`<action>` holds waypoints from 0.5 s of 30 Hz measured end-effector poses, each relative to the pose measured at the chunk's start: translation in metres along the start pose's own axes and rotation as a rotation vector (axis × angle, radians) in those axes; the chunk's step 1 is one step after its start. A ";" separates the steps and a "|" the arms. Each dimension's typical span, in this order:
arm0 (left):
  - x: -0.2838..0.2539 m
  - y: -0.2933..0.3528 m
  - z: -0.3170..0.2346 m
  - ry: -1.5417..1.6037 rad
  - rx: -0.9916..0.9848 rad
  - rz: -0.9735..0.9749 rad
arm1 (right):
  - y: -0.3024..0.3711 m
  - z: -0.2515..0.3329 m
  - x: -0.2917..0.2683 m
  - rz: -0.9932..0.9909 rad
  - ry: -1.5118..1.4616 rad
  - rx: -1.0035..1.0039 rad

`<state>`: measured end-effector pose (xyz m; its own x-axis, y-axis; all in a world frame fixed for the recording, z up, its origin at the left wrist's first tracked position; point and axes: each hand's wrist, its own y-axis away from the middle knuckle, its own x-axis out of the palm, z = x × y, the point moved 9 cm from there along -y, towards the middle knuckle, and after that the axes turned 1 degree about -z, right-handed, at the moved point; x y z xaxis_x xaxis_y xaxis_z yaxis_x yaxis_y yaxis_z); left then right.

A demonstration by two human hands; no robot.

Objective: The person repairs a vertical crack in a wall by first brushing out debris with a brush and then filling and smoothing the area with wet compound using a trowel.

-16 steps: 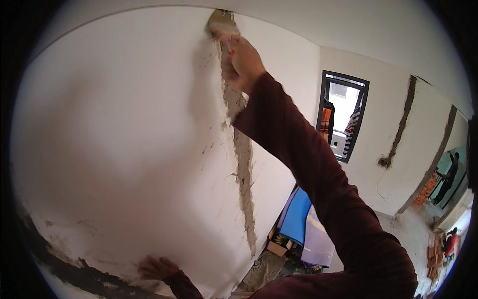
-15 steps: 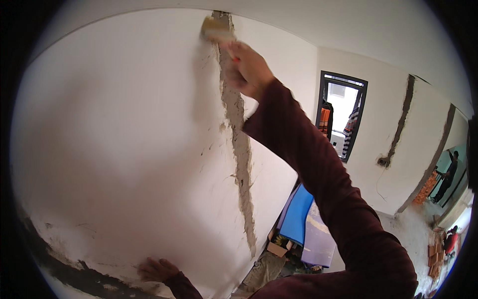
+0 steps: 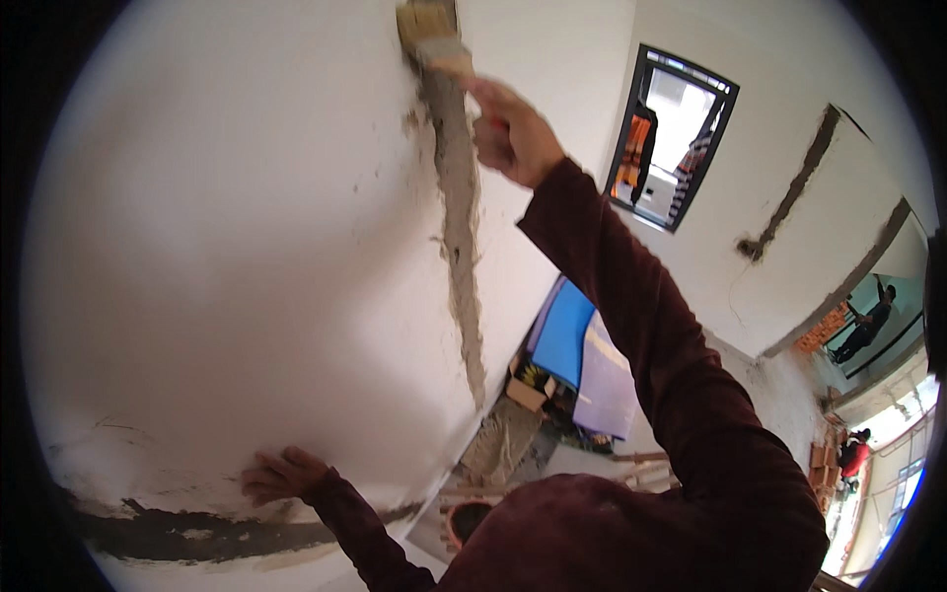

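My right hand is raised high and closed around the handle of a wide flat paintbrush. The brush's pale bristles rest against the upper part of a grey mortar strip that runs down the white wall. Ragged edges and small splatters line the strip. Lower and to the left, my left hand lies against the wall with its fingers spread, holding nothing. Just beneath it runs a dark, rough horizontal band of mortar.
A blue mat and a purple mat lean by the wall's corner, beside a cardboard box. A dark-framed window is on the far wall. Two people, one a person in dark clothes, are at the far right.
The view has tilted and shifted, so the window and strip sit higher. The brush is lower along the strip, farther from the ceiling. My left hand stays on the wall.
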<state>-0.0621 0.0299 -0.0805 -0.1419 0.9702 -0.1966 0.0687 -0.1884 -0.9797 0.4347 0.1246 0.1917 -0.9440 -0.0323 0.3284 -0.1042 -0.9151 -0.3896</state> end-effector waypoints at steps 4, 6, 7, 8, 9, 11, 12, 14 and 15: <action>-0.011 -0.009 -0.008 0.039 -0.014 0.009 | 0.084 -0.138 -0.067 -0.141 0.029 0.277; -0.012 -0.012 -0.011 0.039 -0.016 0.034 | 0.140 -0.189 -0.106 -0.163 0.151 0.384; -0.013 -0.012 -0.008 0.041 -0.018 0.048 | 0.167 -0.210 -0.118 -0.157 0.232 0.425; -0.015 -0.012 -0.003 0.032 -0.017 0.058 | 0.192 -0.233 -0.128 -0.156 0.335 0.542; -0.017 -0.012 -0.003 0.032 -0.022 0.070 | 0.211 -0.248 -0.139 -0.159 0.446 0.656; -0.017 -0.009 -0.009 0.074 -0.031 0.105 | 0.204 -0.273 -0.165 0.018 0.838 0.484; -0.015 -0.003 -0.022 0.126 -0.039 0.135 | 0.191 -0.282 -0.184 0.177 1.183 0.156; -0.011 0.002 -0.019 0.139 -0.043 0.146 | 0.161 -0.291 -0.164 0.343 1.440 0.165; -0.016 -0.003 -0.001 0.097 -0.035 0.136 | 0.130 -0.276 -0.123 0.345 1.348 0.499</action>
<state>-0.0586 0.0155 -0.0748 -0.0330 0.9465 -0.3210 0.1150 -0.3154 -0.9419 0.4506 0.1209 -0.1368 -0.5006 -0.1380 -0.8546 0.0330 -0.9895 0.1405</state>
